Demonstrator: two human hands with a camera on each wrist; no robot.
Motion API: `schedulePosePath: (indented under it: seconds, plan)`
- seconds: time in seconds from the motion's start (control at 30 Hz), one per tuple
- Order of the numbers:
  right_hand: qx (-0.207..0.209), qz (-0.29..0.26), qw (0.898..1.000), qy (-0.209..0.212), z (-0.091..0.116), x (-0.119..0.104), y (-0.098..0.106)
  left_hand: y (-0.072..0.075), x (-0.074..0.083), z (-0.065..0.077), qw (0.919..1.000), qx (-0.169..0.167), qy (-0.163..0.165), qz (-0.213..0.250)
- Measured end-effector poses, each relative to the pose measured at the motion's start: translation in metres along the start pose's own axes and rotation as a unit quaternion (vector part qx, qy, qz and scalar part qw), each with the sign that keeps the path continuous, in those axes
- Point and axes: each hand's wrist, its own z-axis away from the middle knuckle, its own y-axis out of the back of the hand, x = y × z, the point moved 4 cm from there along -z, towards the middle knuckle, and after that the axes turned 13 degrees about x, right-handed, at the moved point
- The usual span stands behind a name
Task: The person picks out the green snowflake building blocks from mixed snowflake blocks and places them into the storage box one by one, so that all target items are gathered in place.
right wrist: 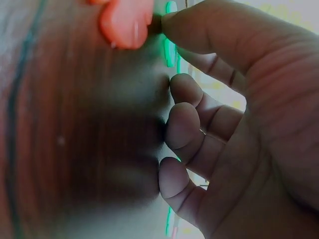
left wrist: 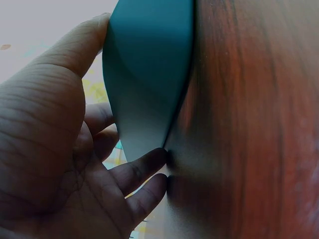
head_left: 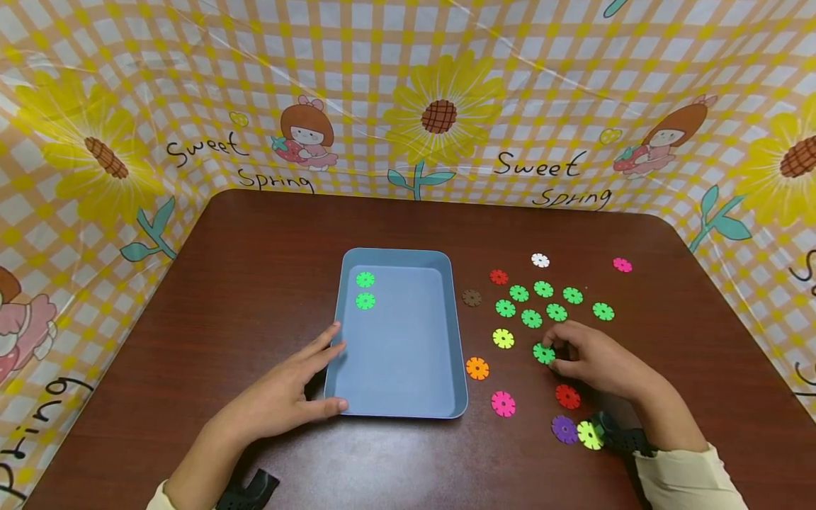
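Note:
A blue tray (head_left: 408, 354) lies on the table. My left hand (head_left: 280, 397) rests at its left side, its fingertips and thumb touching the rim. The left wrist view shows that thumb (left wrist: 75, 47) on the tray's wall (left wrist: 149, 64), with two fingertips at the tabletop. Inside the tray, two green notched discs (head_left: 365, 290) sit one behind the other at the upper left. To the right, my right hand (head_left: 596, 358) pinches a green notched disc (head_left: 544, 353) at table level between thumb and index finger. Its other fingertips (right wrist: 182, 124) are curled near the tabletop.
Several more green discs (head_left: 531, 319) lie right of the tray. Around them are white (head_left: 540, 261), brown (head_left: 472, 298), yellow (head_left: 503, 338), orange (head_left: 477, 368), pink (head_left: 503, 404), red (head_left: 567, 397) and purple discs (head_left: 564, 429). A checked cloth (head_left: 440, 42) hangs behind the table.

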Motion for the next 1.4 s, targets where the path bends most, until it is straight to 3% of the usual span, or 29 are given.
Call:
schedulePosePath:
  seconds: [0.67, 1.4]
  plan:
    - [-0.023, -0.026, 0.999, -0.017, -0.0016, 0.0004, -0.0019, 0.0001, -0.0008, 0.0002, 1.0000, 0.003, 0.000, -0.007]
    - [-0.024, -0.011, 0.999, -0.033, -0.0023, 0.0003, -0.0010, -0.0001, -0.0006, -0.0004, 1.0000, 0.005, -0.002, -0.006]
